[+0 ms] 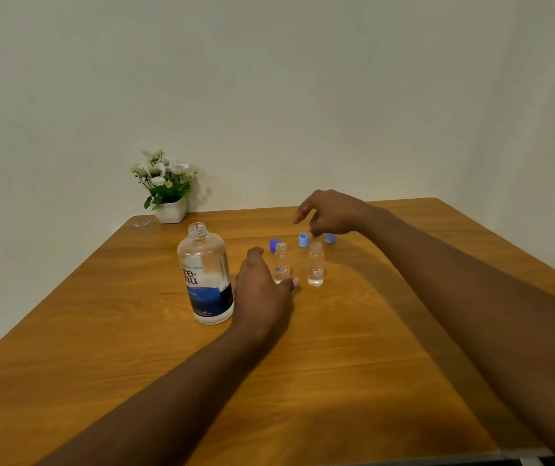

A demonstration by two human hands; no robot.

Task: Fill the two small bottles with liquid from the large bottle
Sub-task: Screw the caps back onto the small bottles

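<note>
Table [336, 381]: wooden; both forearms reach across it from the near edge.
Left hand [262, 287]: released, fingers relaxed, gripping nothing. It sits between the two nearest bottles, its thumb tip at the foot of the smaller one, which I judge is to steady it for pouring.
Large bottle [205, 274]: upright just left of that hand, neck uncapped, clear liquid inside, within easy reach.
Left small bottle [282, 264]: upright, mouth uncovered; I cannot tell its fill level.
Right small bottle [316, 264]: upright just right of it, also uncovered, level unclear.
Dark blue cap [274, 244]: just behind the left small bottle, likely the large bottle's.
Light blue caps [303, 240]: this one and its twin [330, 237] are parked behind the bottles, out of the pouring path.
Right hand [330, 213]: hangs over those caps, fingers loose, one tip just beside the left cap; I see nothing held.
Potted flowers [170, 210]: far left, against the wall.
</note>
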